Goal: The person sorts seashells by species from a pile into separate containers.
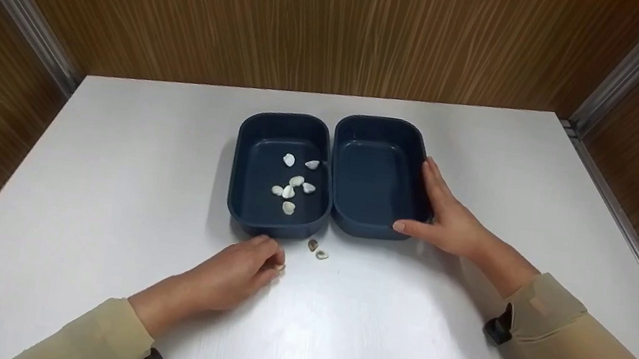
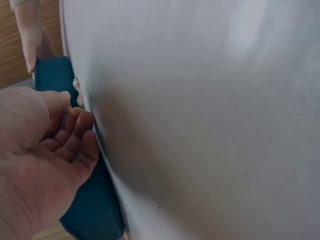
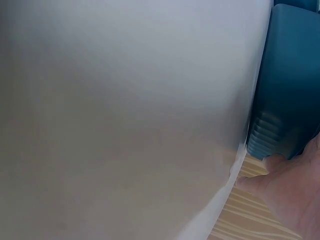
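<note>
Just in front of the left dark blue box (image 1: 274, 228), my left hand (image 1: 236, 271) pinches a small shell (image 1: 280, 267) between thumb and fingertips. Inside that box lie several small white shells (image 1: 296, 181). Two loose shells, a brownish one (image 1: 313, 245) and a paler one (image 1: 322, 255), are on the table beside my left hand's fingertips. My right hand (image 1: 452, 225) rests against the right dark blue box (image 1: 365, 231), fingers extended along its outer side and thumb at the front corner. No shells show inside the right box.
Both boxes stand side by side on a white table (image 1: 136, 177). Wood-grain panels (image 1: 342, 24) rise behind the table and at both sides, with metal strips at the corners.
</note>
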The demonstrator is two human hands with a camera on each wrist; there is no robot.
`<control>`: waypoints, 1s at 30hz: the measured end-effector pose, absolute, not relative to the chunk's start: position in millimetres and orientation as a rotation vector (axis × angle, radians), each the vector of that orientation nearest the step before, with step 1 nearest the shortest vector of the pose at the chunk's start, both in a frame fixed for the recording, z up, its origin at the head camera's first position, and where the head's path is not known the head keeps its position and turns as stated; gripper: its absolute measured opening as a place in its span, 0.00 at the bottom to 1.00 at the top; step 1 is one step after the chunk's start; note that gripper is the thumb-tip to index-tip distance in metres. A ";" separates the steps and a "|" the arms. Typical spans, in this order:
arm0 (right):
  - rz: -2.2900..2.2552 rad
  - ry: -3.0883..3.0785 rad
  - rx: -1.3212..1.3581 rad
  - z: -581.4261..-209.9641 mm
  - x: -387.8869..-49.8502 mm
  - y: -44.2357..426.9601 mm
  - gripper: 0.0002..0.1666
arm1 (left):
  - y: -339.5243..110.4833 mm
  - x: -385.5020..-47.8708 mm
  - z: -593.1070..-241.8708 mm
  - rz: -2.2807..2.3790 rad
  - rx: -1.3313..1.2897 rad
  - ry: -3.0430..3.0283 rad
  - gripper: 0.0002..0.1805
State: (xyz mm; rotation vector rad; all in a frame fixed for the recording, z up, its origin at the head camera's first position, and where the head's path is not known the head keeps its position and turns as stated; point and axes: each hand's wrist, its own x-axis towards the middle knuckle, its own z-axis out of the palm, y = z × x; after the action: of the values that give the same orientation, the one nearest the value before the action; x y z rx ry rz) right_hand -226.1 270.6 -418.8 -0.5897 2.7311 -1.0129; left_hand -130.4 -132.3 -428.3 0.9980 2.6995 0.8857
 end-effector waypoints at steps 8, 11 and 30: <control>-1.013 2.734 -0.586 -420.2 -225.1 270.7 0.73 | -126.9 -128.8 -403.0 1.047 1.101 2.636 0.04; -1.006 2.735 -0.584 -419.6 -224.9 270.0 0.73 | -123.5 -131.9 -388.8 1.112 1.137 2.620 0.04; -0.987 2.735 -0.578 -417.6 -222.5 266.5 0.73 | -87.7 -209.4 -338.9 1.166 1.138 2.708 0.06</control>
State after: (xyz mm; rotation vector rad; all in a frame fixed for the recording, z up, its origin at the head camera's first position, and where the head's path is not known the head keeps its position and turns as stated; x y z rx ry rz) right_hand -222.5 266.5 -417.6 -0.5779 2.7353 -0.9866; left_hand -209.4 -87.7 -338.9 1.1378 2.7081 1.1658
